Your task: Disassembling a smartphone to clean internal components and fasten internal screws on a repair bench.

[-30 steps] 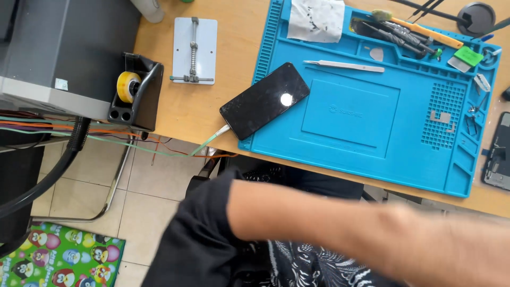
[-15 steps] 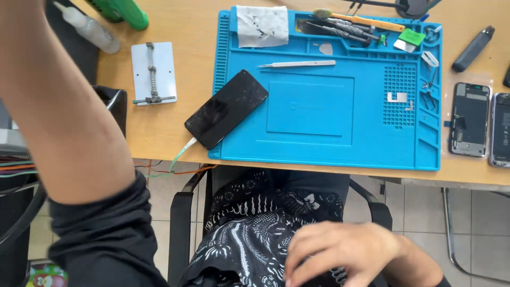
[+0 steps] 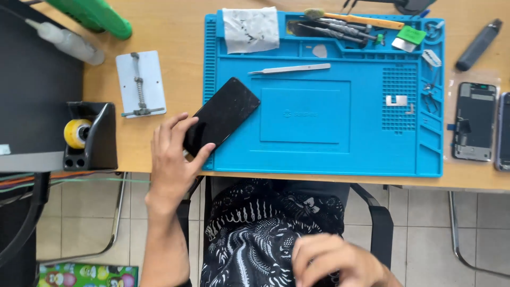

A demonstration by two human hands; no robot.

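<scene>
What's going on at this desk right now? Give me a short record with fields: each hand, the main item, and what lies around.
Left hand: fingers resting on the lower end of the black phone
Right hand: low over the lap, away from the desk, holding nothing that shows
Phone: screen dark, lying slantwise across the left edge of the blue work mat
On the mat: tweezers, white cloth, small tools along the top
Left of mat: metal clamp plate, tape dispenser
Right of mat: opened phone

A light wooden desk [image 3: 159, 21] stands over a pale tiled floor [image 3: 435, 234], evenly lit, with a black chair [image 3: 380, 228] beneath.
</scene>
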